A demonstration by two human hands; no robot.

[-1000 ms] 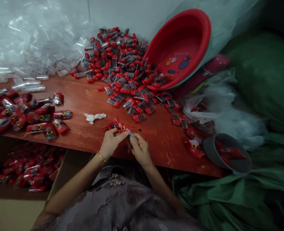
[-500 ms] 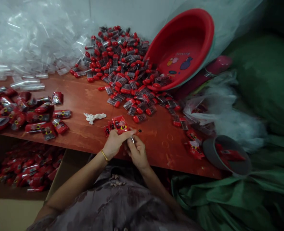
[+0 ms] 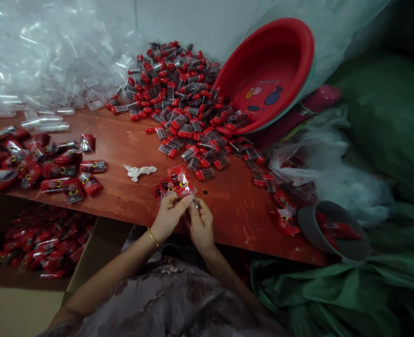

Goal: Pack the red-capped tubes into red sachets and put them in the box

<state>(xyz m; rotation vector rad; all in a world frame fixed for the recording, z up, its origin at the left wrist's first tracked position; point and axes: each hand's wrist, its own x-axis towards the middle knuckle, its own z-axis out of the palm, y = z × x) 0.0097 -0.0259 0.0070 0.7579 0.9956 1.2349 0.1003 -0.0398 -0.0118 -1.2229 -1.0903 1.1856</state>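
My left hand point(image 3: 170, 216) pinches a red printed packet point(image 3: 180, 181) and holds it up just above the near edge of the reddish wooden table point(image 3: 122, 140). My right hand point(image 3: 200, 223) sits right beside it, fingers closed on a small clear-and-dark piece at the packet's lower end; what that piece is I cannot make out. A few more red packets point(image 3: 162, 186) lie on the table under my hands. A small black dot point(image 3: 204, 192) rests on the wood just to the right.
A heap of red-capped small tubes point(image 3: 182, 93) spills from a tilted red basin point(image 3: 268, 75). Filled red packets point(image 3: 38, 164) lie at left, more in a cardboard box point(image 3: 41, 243) below. Clear plastic sleeves point(image 3: 41, 61) pile at back left. A grey bowl point(image 3: 333, 229) and a white scrap point(image 3: 139, 171) lie nearby.
The red packet has risen and tilted up in my left hand, showing its printed face. My right hand has closed in against the left at the packet's lower end.
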